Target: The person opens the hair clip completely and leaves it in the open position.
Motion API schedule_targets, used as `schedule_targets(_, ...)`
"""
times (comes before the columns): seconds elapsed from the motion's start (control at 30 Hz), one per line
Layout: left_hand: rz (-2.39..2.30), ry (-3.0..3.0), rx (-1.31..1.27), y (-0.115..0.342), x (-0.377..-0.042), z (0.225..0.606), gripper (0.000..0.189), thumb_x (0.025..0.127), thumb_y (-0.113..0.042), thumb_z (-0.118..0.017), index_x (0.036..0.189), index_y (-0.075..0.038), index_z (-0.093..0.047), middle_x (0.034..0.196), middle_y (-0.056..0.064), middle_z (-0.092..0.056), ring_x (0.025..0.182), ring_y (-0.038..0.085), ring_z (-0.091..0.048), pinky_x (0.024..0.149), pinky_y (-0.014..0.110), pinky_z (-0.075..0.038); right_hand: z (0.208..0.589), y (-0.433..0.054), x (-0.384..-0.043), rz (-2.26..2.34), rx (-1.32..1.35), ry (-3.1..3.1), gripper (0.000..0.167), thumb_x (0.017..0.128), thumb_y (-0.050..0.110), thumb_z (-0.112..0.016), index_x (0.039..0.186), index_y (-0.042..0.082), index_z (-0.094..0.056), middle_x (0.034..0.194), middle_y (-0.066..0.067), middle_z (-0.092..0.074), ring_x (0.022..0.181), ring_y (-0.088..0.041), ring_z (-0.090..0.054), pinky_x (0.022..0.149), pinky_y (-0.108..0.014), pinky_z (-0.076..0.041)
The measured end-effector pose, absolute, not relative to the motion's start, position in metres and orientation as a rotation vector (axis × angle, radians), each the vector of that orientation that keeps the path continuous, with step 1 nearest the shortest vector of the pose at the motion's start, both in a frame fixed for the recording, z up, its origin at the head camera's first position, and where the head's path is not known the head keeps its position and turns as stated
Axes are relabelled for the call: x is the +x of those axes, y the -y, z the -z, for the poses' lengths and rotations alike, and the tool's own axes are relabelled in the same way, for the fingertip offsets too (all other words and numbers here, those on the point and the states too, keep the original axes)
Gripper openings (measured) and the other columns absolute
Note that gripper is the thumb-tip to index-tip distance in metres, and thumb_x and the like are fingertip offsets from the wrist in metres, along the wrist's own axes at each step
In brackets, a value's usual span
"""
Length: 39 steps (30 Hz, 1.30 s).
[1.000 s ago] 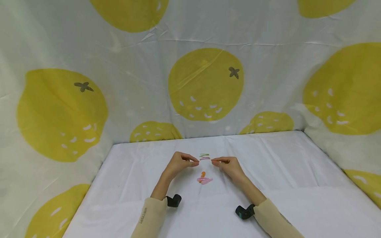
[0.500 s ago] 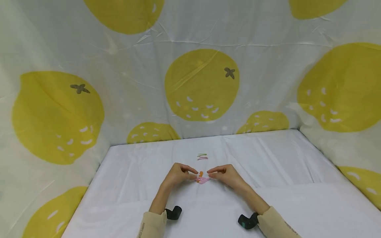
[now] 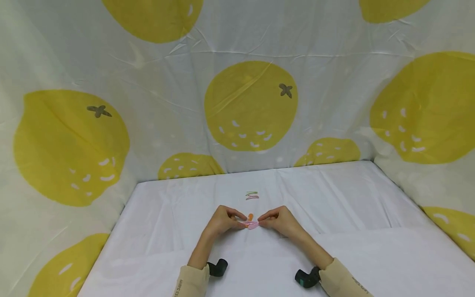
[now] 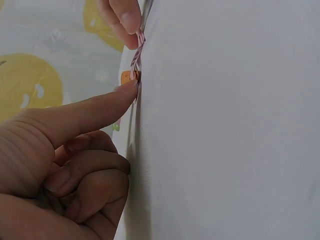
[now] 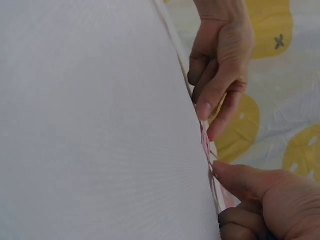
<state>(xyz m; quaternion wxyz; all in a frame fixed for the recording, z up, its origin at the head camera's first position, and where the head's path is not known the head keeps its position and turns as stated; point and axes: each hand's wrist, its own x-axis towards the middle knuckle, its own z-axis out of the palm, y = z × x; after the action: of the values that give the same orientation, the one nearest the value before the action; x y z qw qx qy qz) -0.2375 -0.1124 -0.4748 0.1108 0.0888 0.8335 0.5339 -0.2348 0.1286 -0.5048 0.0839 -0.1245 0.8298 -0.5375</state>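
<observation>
In the head view, pink snap hair clips (image 3: 252,226) lie at the middle of the white table, crossing over an orange hair clip (image 3: 250,216). My left hand (image 3: 224,220) pinches the left end of a pink clip between thumb and forefinger. At its right end, the thumb and forefinger of my right hand (image 3: 283,221) pinch the same clip. The left wrist view shows the pink clip (image 4: 136,57) edge-on between both hands, with the orange clip (image 4: 126,77) behind it. The left thumb partly hides both there.
Farther back on the white table (image 3: 178,214), a green hair clip (image 3: 252,192) and a pink one (image 3: 252,197) lie in a row. A lemon-patterned cloth (image 3: 237,49) rises behind the table and along its sides.
Both hands have come back toward the body from the rear clips to the front pile. Their fingers have closed on the ends of a pink hair clip. The rear clips stay put.
</observation>
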Motion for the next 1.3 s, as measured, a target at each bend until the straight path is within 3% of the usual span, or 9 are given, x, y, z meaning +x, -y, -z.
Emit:
schedule_targets(0.97,-1.498,-2.445,0.323,0.1122,-0.2372,0.4761,0.014,0.072,0.004,-0.088,0.084,0.004,-0.081,0.055,-0.005,-0.048,0.055,0.005,-0.037,0.052,0.020,-0.029,0.5010,-0.1201,-0.2285,1.544,-0.454,-2.533,0.004,0.084,0.014,-0.085,0.086,0.010,-0.084,0.049,0.008,-0.044,0.047,-0.005,-0.032,0.046,-0.019,-0.025)
schedule_targets(1.3,-1.536,-2.434,0.336,0.1092,-0.2364,0.4753,0.013,0.075,0.003,-0.086,0.085,0.007,-0.079,0.062,-0.004,-0.059,0.060,0.006,-0.041,0.054,0.019,-0.031,0.5011,-0.1207,-0.2292,1.541,-0.458,-2.545,0.005,0.085,0.014,-0.084,0.083,0.011,-0.083,0.051,0.009,-0.042,0.048,-0.004,-0.032,0.047,-0.018,-0.026)
